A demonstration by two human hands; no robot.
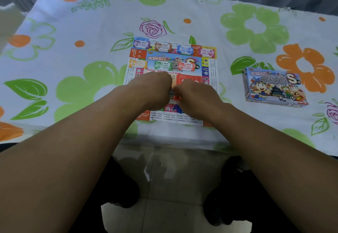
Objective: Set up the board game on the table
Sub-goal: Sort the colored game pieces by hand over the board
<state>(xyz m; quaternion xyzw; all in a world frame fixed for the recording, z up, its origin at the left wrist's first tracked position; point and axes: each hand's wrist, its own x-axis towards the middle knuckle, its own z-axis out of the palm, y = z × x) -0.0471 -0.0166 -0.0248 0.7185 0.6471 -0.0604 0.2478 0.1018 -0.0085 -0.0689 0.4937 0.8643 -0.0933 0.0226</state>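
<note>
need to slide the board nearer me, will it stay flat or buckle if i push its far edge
The board looks like a thin paper sheet lying flush on the tablecloth, so it would probably buckle rather than slide as one piece. It likely weighs little. The money stacks resting on it would probably shift or spill.

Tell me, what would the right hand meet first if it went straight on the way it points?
Probably the left hand, just ahead of the right hand over the colourful paper game board; depth is unclear.
</note>
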